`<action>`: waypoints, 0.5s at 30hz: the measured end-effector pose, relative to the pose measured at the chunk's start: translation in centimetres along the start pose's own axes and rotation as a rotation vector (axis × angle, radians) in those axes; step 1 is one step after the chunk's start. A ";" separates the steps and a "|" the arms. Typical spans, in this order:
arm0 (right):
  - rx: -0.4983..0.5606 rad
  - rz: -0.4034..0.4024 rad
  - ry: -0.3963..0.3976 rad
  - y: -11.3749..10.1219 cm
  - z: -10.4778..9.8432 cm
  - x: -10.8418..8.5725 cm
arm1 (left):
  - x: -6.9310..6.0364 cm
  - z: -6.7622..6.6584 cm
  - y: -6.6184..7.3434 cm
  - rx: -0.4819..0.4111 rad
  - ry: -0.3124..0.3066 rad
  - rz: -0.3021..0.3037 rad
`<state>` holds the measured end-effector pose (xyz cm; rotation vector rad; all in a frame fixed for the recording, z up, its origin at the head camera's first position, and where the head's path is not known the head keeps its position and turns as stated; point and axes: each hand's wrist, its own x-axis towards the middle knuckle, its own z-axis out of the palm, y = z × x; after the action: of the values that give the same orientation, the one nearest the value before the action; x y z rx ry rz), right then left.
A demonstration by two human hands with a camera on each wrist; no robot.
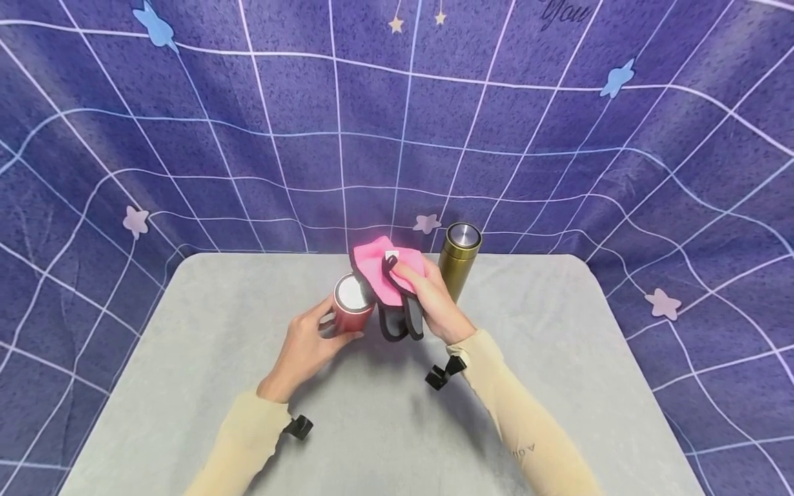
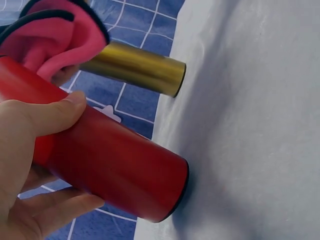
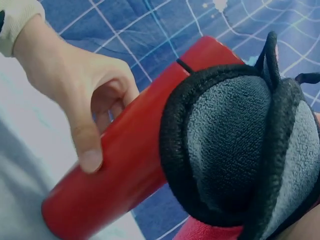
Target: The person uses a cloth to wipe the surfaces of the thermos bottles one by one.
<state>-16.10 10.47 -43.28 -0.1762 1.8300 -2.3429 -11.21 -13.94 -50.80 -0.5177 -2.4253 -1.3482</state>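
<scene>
A red thermos flask [image 1: 352, 318] with a silver-topped lid stands upright on the table. My left hand [image 1: 308, 346] grips its side, thumb on one face and fingers round the other, as the left wrist view shows on the red flask [image 2: 115, 160]. My right hand [image 1: 437, 300] holds a bunched cloth [image 1: 380, 265], pink on one side and grey on the other, with black edging. In the right wrist view the cloth [image 3: 227, 145] lies close against the flask's upper part; whether it touches cannot be told. A gold thermos flask [image 1: 455, 272] stands behind the right hand, partly hidden by it.
The grey-white tabletop [image 1: 372, 427] spreads around and in front of both hands. A purple-blue curtain [image 1: 372, 158] with a grid and stars hangs at the table's back and sides. Black camera mounts [image 1: 300, 427] sit on both wrists.
</scene>
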 end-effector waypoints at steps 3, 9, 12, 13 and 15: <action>0.025 0.035 0.033 0.7 -0.5 -0.5 | -0.4 -0.1 -0.1 -0.056 0.016 -0.060; 0.065 0.075 0.067 2.2 -1.4 -1.3 | -0.9 -0.4 0.2 -0.218 0.035 -0.195; 0.065 0.085 0.092 2.9 -1.9 -1.6 | -1.1 -0.5 0.5 -0.267 0.049 -0.252; 0.065 0.083 0.104 3.0 -2.1 -1.7 | -1.1 -0.5 0.5 -0.277 0.057 -0.266; 0.059 0.078 0.123 3.4 -2.4 -1.9 | -1.2 -0.5 0.6 -0.294 0.075 -0.288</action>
<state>-14.51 12.29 -47.09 0.0463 1.7825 -2.3993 -9.81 -14.23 -50.64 -0.1826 -2.3177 -1.8234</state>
